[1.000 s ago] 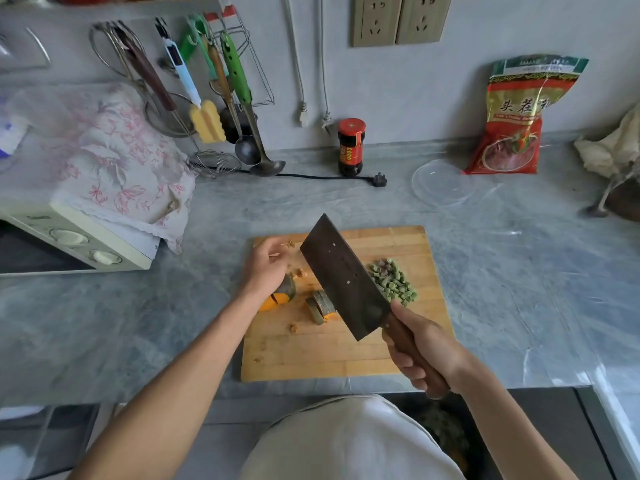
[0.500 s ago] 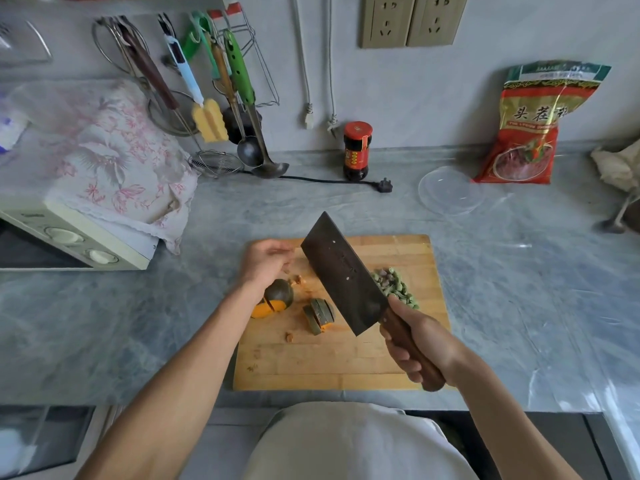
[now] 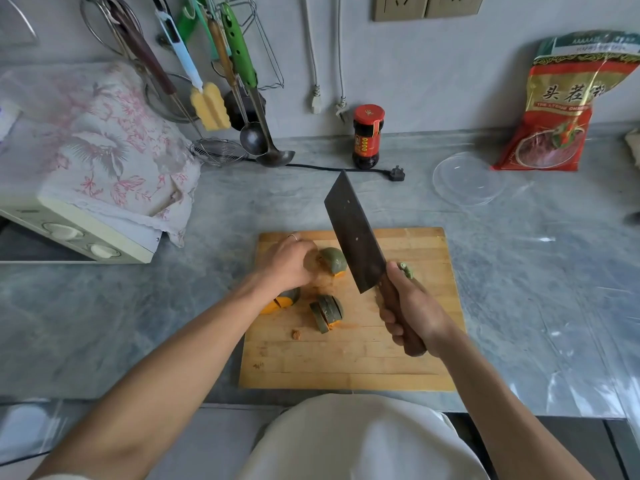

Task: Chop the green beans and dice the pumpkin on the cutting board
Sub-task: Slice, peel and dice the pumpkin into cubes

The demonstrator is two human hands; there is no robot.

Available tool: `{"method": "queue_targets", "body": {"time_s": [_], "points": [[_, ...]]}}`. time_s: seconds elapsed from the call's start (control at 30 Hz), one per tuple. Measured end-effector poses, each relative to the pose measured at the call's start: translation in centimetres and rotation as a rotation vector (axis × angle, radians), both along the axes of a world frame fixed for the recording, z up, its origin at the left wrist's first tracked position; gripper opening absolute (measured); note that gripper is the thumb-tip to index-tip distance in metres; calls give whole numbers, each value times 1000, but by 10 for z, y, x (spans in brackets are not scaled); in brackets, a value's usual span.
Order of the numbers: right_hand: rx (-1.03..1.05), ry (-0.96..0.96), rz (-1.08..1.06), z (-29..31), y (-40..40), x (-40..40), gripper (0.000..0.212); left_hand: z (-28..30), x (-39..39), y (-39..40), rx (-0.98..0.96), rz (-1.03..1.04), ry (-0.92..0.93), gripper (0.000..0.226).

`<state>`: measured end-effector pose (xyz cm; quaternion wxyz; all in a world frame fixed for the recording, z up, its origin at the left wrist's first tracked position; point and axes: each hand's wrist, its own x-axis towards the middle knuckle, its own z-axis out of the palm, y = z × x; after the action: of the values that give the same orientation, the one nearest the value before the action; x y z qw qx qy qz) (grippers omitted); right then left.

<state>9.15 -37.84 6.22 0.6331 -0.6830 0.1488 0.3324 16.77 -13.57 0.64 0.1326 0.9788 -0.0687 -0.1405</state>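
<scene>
On the grey marble-patterned countertop [image 3: 519, 271], a rectangular wooden cutting board [image 3: 346, 362] is laid near the front edge. A dark rectangular cleaver with a brown wooden handle [image 3: 353, 233] is gripped by the right hand [image 3: 412, 306], whose fingers are wrapped round the handle; the blade is raised above the board and tilted up toward the far side. A green-skinned pumpkin piece with orange flesh [image 3: 333, 260] is lying at the far middle of the board, and the left hand [image 3: 287, 263] is curled against its left side; whether it is truly pinched cannot be told. Just nearer, a second orange pumpkin wedge [image 3: 282, 301] is seen partly under the left wrist, and a sliced green-skinned pumpkin chunk [image 3: 327, 311] is set beside it to the right. Of the chopped green beans [image 3: 406, 270], only a few bits are visible at the right of the board, just behind the right hand. Further back by the wall, a red-capped dark sauce bottle [image 3: 367, 136] is stood, a clear round plastic lid [image 3: 469, 178] is laid to its right, and a red printed food bag [image 3: 561, 102] is leaned on the wall.
</scene>
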Motion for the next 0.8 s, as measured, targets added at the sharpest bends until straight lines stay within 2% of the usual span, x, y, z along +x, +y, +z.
{"method": "queue_targets", "body": {"time_s": [0.07, 0.13, 0.27, 0.43, 0.67, 0.8], "points": [[-66, -63, 7, -5, 3, 1, 65, -1, 4, -4, -45, -34, -75, 62], [-126, -115, 4, -7, 6, 2, 68, -3, 9, -7, -75, -107, -115, 53], [-175, -178, 2, -11, 5, 9, 67, -5, 15, -9, -109, -163, -86, 38], [-212, -200, -9, -15, 2, 19, 69, -2, 22, -13, -415, 75, 50, 25], [-240, -241, 12, -11, -3, 25, 72, -2, 47, -20, -493, 279, 229, 24], [-262, -241, -3, -7, -6, 29, 67, -6, 57, -23, -486, 365, 315, 13]]}}
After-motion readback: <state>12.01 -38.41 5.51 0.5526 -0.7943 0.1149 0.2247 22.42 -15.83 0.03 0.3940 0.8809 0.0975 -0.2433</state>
